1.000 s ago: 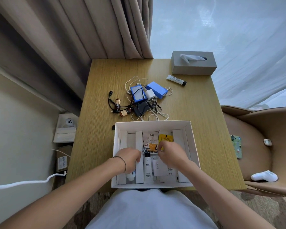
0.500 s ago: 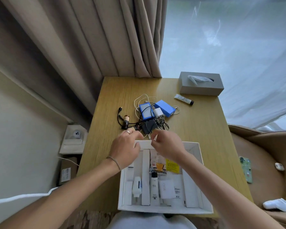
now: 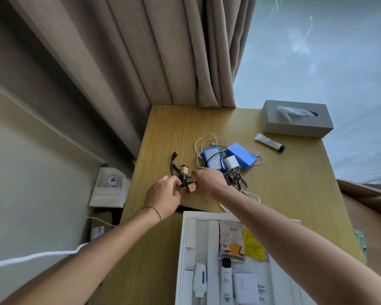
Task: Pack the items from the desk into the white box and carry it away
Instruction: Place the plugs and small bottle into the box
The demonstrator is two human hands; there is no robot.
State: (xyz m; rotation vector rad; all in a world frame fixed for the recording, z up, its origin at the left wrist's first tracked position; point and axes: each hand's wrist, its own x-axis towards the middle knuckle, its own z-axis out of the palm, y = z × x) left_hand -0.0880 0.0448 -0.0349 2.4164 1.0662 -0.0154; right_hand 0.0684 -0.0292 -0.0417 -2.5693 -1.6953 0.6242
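Two gold-and-black batteries lie at the desk's left-middle, tangled with a thin black cable [image 3: 173, 165]. My left hand [image 3: 163, 194] pinches the lower end of the upright battery [image 3: 183, 171]. My right hand [image 3: 208, 182] curls its fingers onto the second battery [image 3: 190, 188]. Behind them sits a heap: two blue packs [image 3: 242, 155], a white charger [image 3: 231, 162], white cables [image 3: 204, 138] and a black adapter, partly hidden by my right hand. The white box [image 3: 183, 243] stands at the near edge with sachets, tubes and small cartons between its dividers.
A grey tissue box [image 3: 295, 119] and a small white tube [image 3: 269, 142] lie at the far right of the wooden desk [image 3: 295, 194]. Curtains hang behind. A tan chair [image 3: 370, 208] is at the right; a low shelf with a white device [image 3: 112, 181] at the left.
Both hands left the box and reached forward over its far rim to the batteries and black cable. The view moved forward and left, so the box now sits at the bottom.
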